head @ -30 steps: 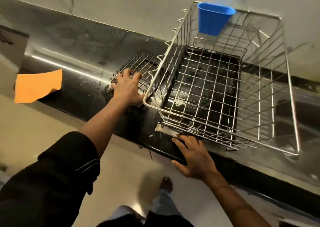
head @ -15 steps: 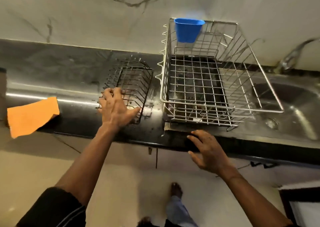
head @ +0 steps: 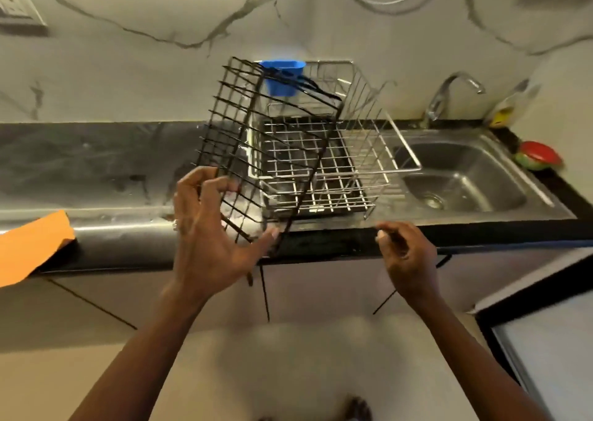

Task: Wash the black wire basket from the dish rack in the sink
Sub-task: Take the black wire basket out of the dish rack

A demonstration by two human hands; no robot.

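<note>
The black wire basket point(head: 256, 138) is off the counter and tilted steeply, in front of the steel dish rack point(head: 378, 150). My left hand point(head: 211, 228) grips its lower near end, fingers curled over the wires and thumb against its bottom edge. My right hand point(head: 406, 253) hovers to the right at the counter's front edge, fingers loosely curled, holding nothing. The steel sink point(head: 462, 176) lies right of the rack, with the tap point(head: 449, 96) behind it.
A blue plastic cup point(head: 280, 77) hangs on the rack's back rim. An orange cloth point(head: 29, 247) drapes over the counter edge at far left. A red and green object point(head: 537, 157) sits right of the sink. A wall socket point(head: 16, 6) is at top left.
My left hand has lifted the black basket off the counter and tilted it up in front of the rack. My right hand has come off the counter edge. The view has shifted right, showing the sink.
</note>
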